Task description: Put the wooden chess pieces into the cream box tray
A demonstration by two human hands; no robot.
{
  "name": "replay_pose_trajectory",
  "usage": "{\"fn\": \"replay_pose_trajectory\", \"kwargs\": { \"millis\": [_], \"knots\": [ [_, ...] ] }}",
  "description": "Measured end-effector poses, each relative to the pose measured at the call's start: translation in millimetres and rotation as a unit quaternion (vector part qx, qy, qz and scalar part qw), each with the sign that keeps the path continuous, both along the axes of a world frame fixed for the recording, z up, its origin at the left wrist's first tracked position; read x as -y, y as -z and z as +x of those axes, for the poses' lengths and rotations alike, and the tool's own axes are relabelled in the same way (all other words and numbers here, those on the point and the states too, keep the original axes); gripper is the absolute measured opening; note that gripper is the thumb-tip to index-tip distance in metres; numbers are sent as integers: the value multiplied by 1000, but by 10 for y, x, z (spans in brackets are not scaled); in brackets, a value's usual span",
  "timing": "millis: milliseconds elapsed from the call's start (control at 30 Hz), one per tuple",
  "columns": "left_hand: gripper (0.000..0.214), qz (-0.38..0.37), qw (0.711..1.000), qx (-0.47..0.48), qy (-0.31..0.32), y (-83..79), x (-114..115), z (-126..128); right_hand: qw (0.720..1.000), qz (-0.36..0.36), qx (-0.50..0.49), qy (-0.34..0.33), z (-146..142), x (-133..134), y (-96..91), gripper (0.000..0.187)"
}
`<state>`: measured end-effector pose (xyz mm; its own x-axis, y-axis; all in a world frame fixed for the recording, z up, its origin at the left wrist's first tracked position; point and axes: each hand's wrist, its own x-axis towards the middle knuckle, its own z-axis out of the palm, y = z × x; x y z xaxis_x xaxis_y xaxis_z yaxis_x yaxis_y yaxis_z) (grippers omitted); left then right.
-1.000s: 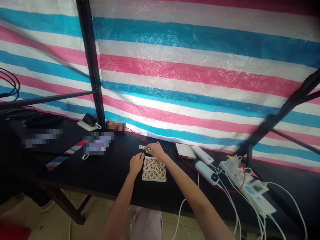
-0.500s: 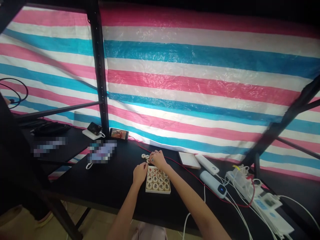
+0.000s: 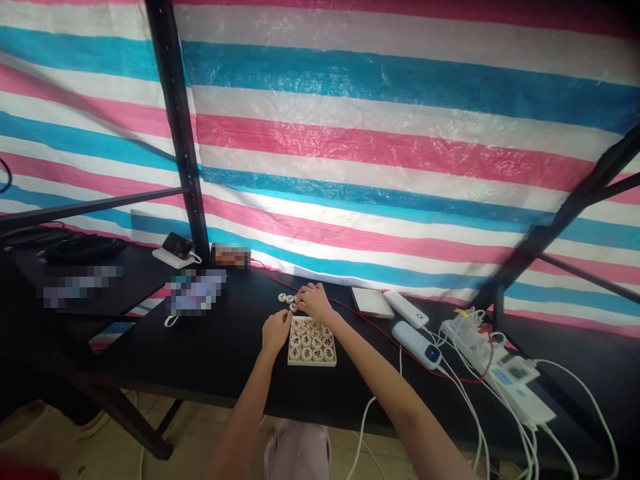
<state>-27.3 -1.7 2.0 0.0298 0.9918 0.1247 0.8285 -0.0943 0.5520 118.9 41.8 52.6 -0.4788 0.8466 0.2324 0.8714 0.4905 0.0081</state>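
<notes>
Head view: loose pieces beyond the box are apparently being handled by the curled right hand; the left hand is bunched narrow beside the box's far-left corner; grips cannot be told; fine pinching seems called for.

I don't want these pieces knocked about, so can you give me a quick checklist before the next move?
1. White tray flat on the table: ok.
2. Tray pieces face up: ok, the visible ones show their characters.
3. Every piece in the tray: not ok, loose pieces lie on the table beyond it.
4. Right hand gripping a piece: cannot tell, the hand covers the spot.
5. Left hand touching the tray: cannot tell, it is at the far left corner.
6. Red cable clear of the tray: ok, it runs past on the right.
</notes>
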Motion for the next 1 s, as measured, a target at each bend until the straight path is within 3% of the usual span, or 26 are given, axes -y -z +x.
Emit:
{"fn": "replay_pose_trajectory", "kwargs": {
  "millis": [100,200,400,533,700,833,1000],
  "knots": [
    [33,4,1000,13,4,-8,27,-3,1000,-25,-2,8,278,150,-153,22],
    [32,9,1000,21,7,-3,35,0,986,-158,35,-51,578,352,-240,25],
    [32,10,998,55,21,24,42,-22,983,-154,78,-67,765,626,-153,22],
    [29,13,996,80,35,33,76,-44,984,-143,76,-79,751,628,-111,24],
    [19,25,997,70,31,44,77,-32,986,-119,53,-104,665,479,-212,26],
    [16,18,996,79,33,65,49,-33,993,-56,27,-101,374,210,-265,31],
    [16,25,996,82,35,104,26,-45,994,-28,47,-95,-55,-141,-108,28]
  ]
}}
